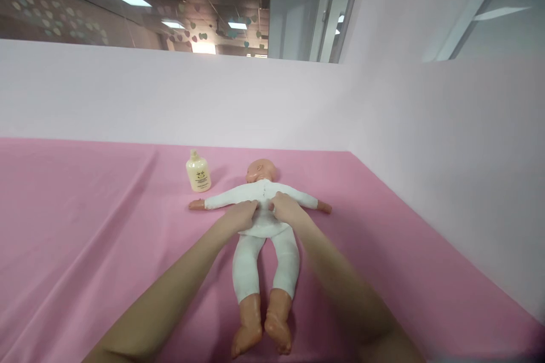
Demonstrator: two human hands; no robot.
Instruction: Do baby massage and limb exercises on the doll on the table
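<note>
A baby doll [264, 249] in a white bodysuit lies on its back on the pink sheet [85, 238], arms spread, head away from me, bare feet toward me. My left hand [240, 215] rests on the doll's chest on the left side, fingers curled onto the white cloth. My right hand [283, 208] sits on the chest on the right side, fingers bent and pinching the cloth near the middle seam. Both hands meet at the front of the suit.
A small cream bottle [198, 172] stands upright on the sheet left of the doll's head. White walls [426, 142] close off the back and right side of the pink surface. Ceiling lights show above the back wall.
</note>
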